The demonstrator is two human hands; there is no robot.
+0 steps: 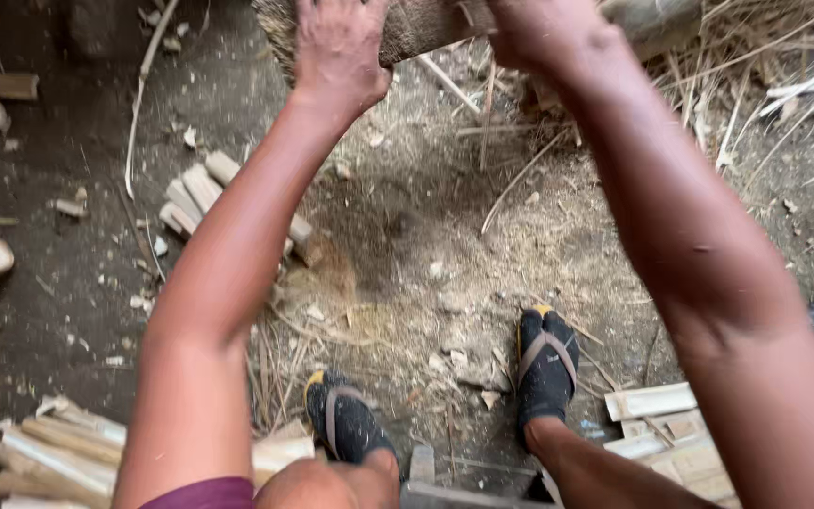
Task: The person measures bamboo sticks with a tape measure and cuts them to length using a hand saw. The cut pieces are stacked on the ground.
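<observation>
Both hands up at twelve o'clock on the log [421,24]. Left hand [336,47] fingers clamped over it. Right hand [529,33] fingers hidden, cannot tell.

No packages, labels, signs or screens show anywhere in this view.
</observation>
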